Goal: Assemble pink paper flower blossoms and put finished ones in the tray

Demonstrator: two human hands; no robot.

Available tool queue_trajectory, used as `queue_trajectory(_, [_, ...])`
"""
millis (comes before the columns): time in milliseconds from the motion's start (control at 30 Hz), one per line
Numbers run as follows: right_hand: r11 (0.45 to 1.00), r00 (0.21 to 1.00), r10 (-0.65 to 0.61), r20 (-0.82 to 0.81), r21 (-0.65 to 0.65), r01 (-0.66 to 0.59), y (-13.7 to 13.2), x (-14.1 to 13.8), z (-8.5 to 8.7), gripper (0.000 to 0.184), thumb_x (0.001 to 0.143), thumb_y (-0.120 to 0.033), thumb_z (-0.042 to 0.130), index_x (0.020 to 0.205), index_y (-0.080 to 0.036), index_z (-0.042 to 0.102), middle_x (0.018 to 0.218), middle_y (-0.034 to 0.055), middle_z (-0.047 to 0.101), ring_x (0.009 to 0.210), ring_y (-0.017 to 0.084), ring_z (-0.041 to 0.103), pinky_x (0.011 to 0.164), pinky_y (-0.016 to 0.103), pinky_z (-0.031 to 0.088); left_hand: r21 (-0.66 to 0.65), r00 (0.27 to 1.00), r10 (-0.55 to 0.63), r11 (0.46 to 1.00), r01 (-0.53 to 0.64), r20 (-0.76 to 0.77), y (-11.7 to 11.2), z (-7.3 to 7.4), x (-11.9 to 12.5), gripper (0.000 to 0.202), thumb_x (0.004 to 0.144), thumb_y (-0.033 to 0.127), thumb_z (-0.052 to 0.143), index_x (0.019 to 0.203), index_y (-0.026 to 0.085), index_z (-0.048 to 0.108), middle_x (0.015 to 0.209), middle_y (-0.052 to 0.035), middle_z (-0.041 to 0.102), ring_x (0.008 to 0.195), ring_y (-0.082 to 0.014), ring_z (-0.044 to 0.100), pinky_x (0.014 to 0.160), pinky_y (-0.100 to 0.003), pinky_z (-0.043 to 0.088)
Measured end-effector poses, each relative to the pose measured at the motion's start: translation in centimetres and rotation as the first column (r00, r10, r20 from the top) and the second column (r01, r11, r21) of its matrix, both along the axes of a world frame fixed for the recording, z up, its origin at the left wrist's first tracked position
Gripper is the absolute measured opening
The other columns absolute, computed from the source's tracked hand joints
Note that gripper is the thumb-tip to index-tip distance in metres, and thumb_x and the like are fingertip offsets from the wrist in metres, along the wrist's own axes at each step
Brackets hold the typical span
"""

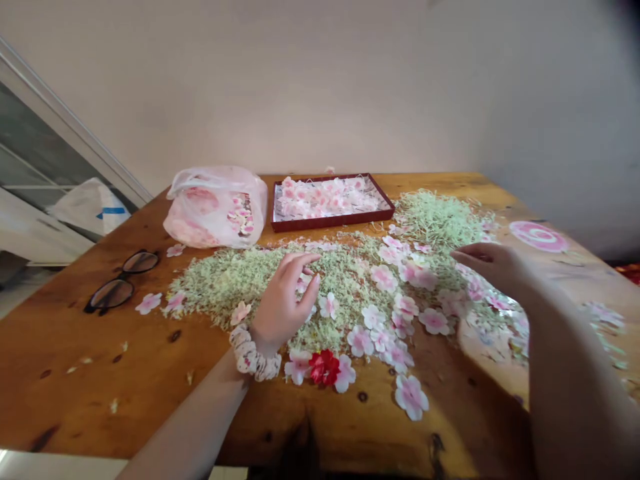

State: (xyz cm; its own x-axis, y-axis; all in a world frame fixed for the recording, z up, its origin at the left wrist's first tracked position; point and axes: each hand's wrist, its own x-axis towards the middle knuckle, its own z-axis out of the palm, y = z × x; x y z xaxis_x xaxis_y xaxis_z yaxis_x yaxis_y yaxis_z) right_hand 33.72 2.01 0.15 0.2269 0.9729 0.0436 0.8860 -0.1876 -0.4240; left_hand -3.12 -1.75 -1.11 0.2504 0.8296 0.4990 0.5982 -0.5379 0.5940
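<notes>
My left hand (pixel 286 301), with a floral scrunchie (pixel 254 355) round the wrist, hovers over or touches a spread of pale green stamens (pixel 225 280). Its thumb and fingers are apart, and a flower petal piece (pixel 303 283) shows between them, apparently lying on the spread. My right hand (pixel 493 267) is at the right, beside a mound of light green shredded strands (pixel 435 217); its fingers stretch leftward and nothing shows in them. Between the hands lie several pink and white fabric flowers (pixel 384 277). A red flower (pixel 325 367) lies near the front.
A dark red tray (pixel 330 219) of pink blossoms stands at the back, next to a translucent plastic bag (pixel 215 210) with pink pieces inside. Glasses (pixel 114 292) lie at the left of the wooden table (pixel 55 373). A pink oval sticker (pixel 538 237) is at the right.
</notes>
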Motion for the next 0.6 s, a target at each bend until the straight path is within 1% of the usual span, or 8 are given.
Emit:
queue_trajectory(100, [0.982,0.988,0.156,0.018,-0.107,-0.153,0.0,-1.0,-0.7,0.037,0.071,-0.054,0.06,0.083,-0.021,0.069,0.083,0.0066,0.07,0.069,0.021,0.06,0.062,0.031,0.042,0.017,0.997,-0.018,1.0,0.019,-0.069,-0.1,0.0,0.3,0.028,0.09,0.02,0.046,0.117,0.025,0.048,0.117,-0.007,0.053,0.108,-0.0205,0.054,0.096,-0.041,0.046])
queue_trajectory(167, [0.964,0.975,0.219,0.03,-0.162,-0.212,0.0,-1.9,-0.7,0.035,0.067,-0.053,0.065,0.079,-0.02,0.069,0.084,0.0073,0.07,0.07,0.022,0.061,0.063,0.032,0.042,0.012,0.995,-0.026,1.0,0.027,-0.097,-0.3,-0.1,0.5,0.027,0.09,0.021,0.045,0.117,0.026,0.049,0.116,-0.0072,0.054,0.11,-0.0211,0.053,0.097,-0.041,0.046])
queue_trajectory(233, [0.952,0.968,0.249,0.045,-0.193,-0.236,0.1,-2.5,-0.5,0.033,0.066,-0.051,0.066,0.077,-0.02,0.069,0.084,0.0077,0.071,0.07,0.023,0.061,0.063,0.032,0.042,0.007,0.994,-0.033,0.999,0.034,-0.105,-0.5,-0.1,0.7,0.026,0.091,0.021,0.045,0.116,0.025,0.049,0.115,-0.0074,0.054,0.11,-0.0204,0.053,0.096,-0.04,0.047])
queue_trajectory(367, [0.954,0.965,0.247,0.087,-0.199,-0.226,0.1,-2.6,-0.5,0.023,0.07,-0.043,0.063,0.073,-0.021,0.067,0.079,0.0064,0.07,0.069,0.023,0.06,0.063,0.032,0.041,0.019,0.988,-0.045,0.999,0.048,-0.149,-0.5,0.1,0.6,0.025,0.091,0.021,0.045,0.115,0.025,0.051,0.114,-0.0072,0.055,0.111,-0.0201,0.053,0.097,-0.039,0.046])
queue_trajectory(433, [0.962,0.969,0.223,0.106,-0.183,-0.202,0.2,-2.4,-0.7,0.021,0.072,-0.042,0.06,0.072,-0.021,0.066,0.077,0.0061,0.07,0.067,0.022,0.06,0.062,0.032,0.041,0.049,0.983,-0.025,0.998,0.035,-0.181,-0.2,0.4,0.1,0.024,0.09,0.021,0.046,0.113,0.024,0.053,0.112,-0.0071,0.056,0.111,-0.0202,0.053,0.097,-0.039,0.046])
queue_trajectory(533, [0.976,0.977,0.177,0.12,-0.146,-0.159,0.2,-2.2,-0.9,0.024,0.074,-0.043,0.057,0.077,-0.021,0.067,0.078,0.0061,0.069,0.065,0.021,0.059,0.06,0.031,0.04,0.092,0.972,0.078,0.994,-0.059,-0.22,0.6,1.1,-1.4,0.023,0.09,0.022,0.046,0.111,0.022,0.054,0.11,-0.0073,0.056,0.107,-0.02,0.054,0.096,-0.039,0.046])
queue_trajectory(600, [0.985,0.981,0.148,0.123,-0.11,-0.135,0.1,-2.3,-0.7,0.028,0.076,-0.045,0.054,0.083,-0.022,0.067,0.08,0.0066,0.068,0.066,0.02,0.058,0.059,0.03,0.04,0.095,0.938,0.198,0.979,-0.178,-0.284,1.2,1.4,-2.5,0.023,0.09,0.024,0.045,0.111,0.02,0.055,0.111,-0.0084,0.056,0.107,-0.022,0.054,0.096,-0.041,0.045])
